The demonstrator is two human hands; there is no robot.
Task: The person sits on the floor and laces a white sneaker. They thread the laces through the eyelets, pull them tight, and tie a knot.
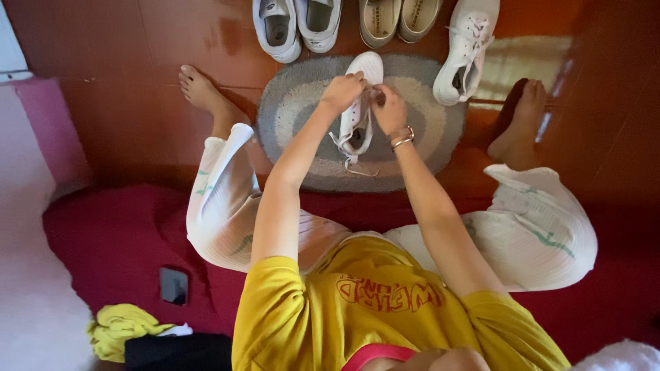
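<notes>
The white sneaker (360, 103) stands toe-up on the grey oval mat (302, 130), in the upper centre of the frame. The left hand (342, 91) is closed on the lace at the upper eyelets, fingers pinched narrow. The right hand (389, 110), bracelet at the wrist, grips the lace just beside it, fingers likewise closed. The loose lace ends (350, 159) trail below the heel opening onto the mat.

For the lacing step, good practice would be to keep the two hands close together, hold equal tension on both strands, and draw each crossing snug before passing to the next eyelet. The shoe is unsupported apart from the mat, so pulls are best directed along its length to avoid tipping it.

Clearances: a second white sneaker (467, 51) lies near, at the upper right, partly on the mat edge. Two further pairs of shoes (337, 20) line the top edge. The bare feet (199, 89) rest on the red-brown floor (137, 62) at either side, well apart from the mat. Open floor remains at the upper left. A dark phone (174, 286) and yellow cloth (120, 330) lie at the lower left.
</notes>
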